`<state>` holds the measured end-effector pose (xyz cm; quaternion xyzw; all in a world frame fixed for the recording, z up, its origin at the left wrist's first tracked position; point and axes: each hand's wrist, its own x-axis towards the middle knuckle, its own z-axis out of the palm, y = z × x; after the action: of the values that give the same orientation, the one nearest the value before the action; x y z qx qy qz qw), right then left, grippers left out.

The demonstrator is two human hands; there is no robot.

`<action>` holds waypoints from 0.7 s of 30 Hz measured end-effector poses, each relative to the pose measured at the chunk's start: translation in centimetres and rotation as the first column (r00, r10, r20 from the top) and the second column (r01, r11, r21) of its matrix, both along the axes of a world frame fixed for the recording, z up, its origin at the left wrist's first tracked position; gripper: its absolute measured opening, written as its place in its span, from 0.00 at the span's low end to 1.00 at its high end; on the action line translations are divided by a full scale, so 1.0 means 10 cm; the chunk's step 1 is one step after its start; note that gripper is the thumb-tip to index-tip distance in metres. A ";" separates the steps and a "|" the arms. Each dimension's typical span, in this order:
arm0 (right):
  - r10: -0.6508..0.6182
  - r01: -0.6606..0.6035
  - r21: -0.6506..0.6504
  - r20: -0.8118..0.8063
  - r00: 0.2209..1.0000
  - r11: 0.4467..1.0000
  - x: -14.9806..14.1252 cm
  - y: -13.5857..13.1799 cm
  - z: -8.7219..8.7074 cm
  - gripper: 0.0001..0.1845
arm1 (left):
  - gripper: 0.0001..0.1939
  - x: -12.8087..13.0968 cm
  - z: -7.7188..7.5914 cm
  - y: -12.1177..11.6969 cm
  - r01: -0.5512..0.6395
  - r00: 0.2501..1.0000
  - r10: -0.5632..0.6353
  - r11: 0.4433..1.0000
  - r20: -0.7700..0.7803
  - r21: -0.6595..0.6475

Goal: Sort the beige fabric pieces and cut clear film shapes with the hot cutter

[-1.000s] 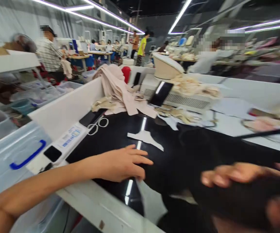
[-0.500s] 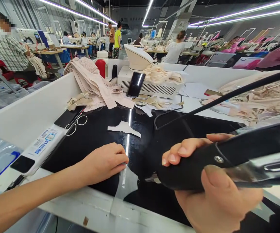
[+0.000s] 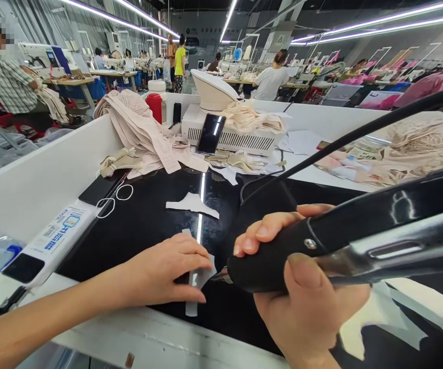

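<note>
My right hand (image 3: 301,312) is wrapped around a black corded hand tool (image 3: 352,230) with a long slotted metal lever; the thumb lies by the lever. Its narrow metal tip (image 3: 222,275) points left, at the edge of a small pale cut piece (image 3: 205,277). My left hand (image 3: 163,269) rests over that piece, thumb and fingers apart on either side, hiding part of it. Whether its fingertips press on the piece, I cannot tell. Another white cut piece (image 3: 192,204) lies farther back on the glossy black mat (image 3: 144,215).
Beige fabric strips (image 3: 136,128) spill over the table's left wall. A phone (image 3: 211,133) leans against a white vented box (image 3: 240,136). More pale pieces (image 3: 382,312) lie at lower right. The black cord (image 3: 344,136) crosses the right side. People work at machines beyond.
The tool has moved left, its tip now at the pale piece. My left hand has opened, thumb and fingers parting. The pale piece has been drawn inward from the mat's front edge.
</note>
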<state>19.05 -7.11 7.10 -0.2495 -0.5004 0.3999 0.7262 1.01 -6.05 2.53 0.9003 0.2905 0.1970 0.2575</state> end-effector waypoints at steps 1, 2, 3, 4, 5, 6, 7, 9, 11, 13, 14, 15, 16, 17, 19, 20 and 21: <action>0.010 -0.010 0.009 -0.002 1.000 1.000 -0.02 0.01 -0.01 0.20 | 0.25 -0.01 -0.01 0.00 0.017 1.000 -0.017 1.000 -0.005 -0.015; 0.015 -0.015 0.022 -0.001 1.000 1.000 -0.03 0.02 -0.03 0.20 | 0.28 -0.02 -0.02 0.00 0.029 0.999 -0.029 0.999 -0.015 -0.023; 0.016 -0.016 0.034 0.001 1.000 0.999 -0.03 0.03 -0.05 0.19 | 0.29 -0.03 -0.03 0.00 0.038 0.999 -0.038 0.999 -0.026 -0.026; 0.014 -0.015 0.047 0.006 1.000 0.999 -0.04 0.04 -0.07 0.19 | 0.30 -0.03 -0.03 0.01 0.043 0.998 -0.044 0.999 -0.038 -0.024; 0.012 -0.012 0.056 0.012 1.000 0.998 -0.03 0.05 -0.08 0.19 | 0.30 -0.02 -0.04 0.01 0.047 0.998 -0.048 0.999 -0.048 -0.022; 0.005 -0.006 0.059 0.017 1.000 0.998 -0.02 0.06 -0.10 0.18 | 0.30 -0.02 -0.05 0.02 0.050 0.997 -0.051 0.999 -0.054 -0.020; -0.001 0.000 0.058 0.022 1.000 0.998 -0.01 0.07 -0.11 0.18 | 0.31 -0.02 -0.05 0.02 0.050 0.997 -0.051 0.999 -0.058 -0.018; -0.016 0.015 0.047 0.028 0.999 0.999 0.02 0.08 -0.12 0.19 | 0.32 -0.01 -0.06 0.04 0.046 0.997 -0.047 0.999 -0.058 -0.010; -0.027 0.026 0.035 0.032 0.999 0.999 0.04 0.08 -0.12 0.20 | 0.32 -0.01 -0.06 0.04 0.046 0.997 -0.046 0.999 -0.062 -0.006; -0.031 0.030 0.028 0.034 0.999 0.999 0.04 0.07 -0.11 0.20 | 0.32 -0.01 -0.07 0.05 0.047 0.996 -0.047 0.999 -0.070 -0.007; -0.032 0.032 0.023 0.035 0.999 0.999 0.04 0.07 -0.10 0.20 | 0.32 -0.01 -0.07 0.05 0.048 0.996 -0.049 0.999 -0.073 -0.007; -0.033 0.032 0.020 0.037 0.999 0.999 0.04 0.07 -0.10 0.20 | 0.32 -0.02 -0.07 0.05 0.049 0.996 -0.050 0.999 -0.075 -0.009; -0.031 0.030 0.019 0.040 0.999 0.999 0.03 0.06 -0.10 0.20 | 0.33 -0.02 -0.07 0.05 0.049 0.996 -0.049 0.999 -0.075 -0.011; -0.028 0.027 0.018 0.042 0.999 0.999 0.02 0.06 -0.10 0.21 | 0.33 -0.03 -0.07 0.05 0.048 0.996 -0.048 0.999 -0.075 -0.011; -0.023 0.021 0.020 0.053 0.998 1.000 0.02 0.06 -0.11 0.21 | 0.33 -0.03 -0.08 0.05 0.046 0.996 -0.046 0.999 -0.070 -0.007; -0.023 0.022 0.021 0.060 0.998 1.000 0.01 0.06 -0.12 0.21 | 0.33 -0.03 -0.08 0.05 0.046 0.997 -0.047 0.999 -0.069 -0.007; -0.026 0.024 0.021 0.067 0.997 0.999 0.01 0.06 -0.13 0.20 | 0.33 -0.04 -0.08 0.04 0.048 0.997 -0.048 0.999 -0.068 -0.007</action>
<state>19.19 -6.48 5.84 -0.2617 -0.5256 0.3770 0.7163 0.65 -5.61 1.74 0.9125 0.2780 0.1591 0.2546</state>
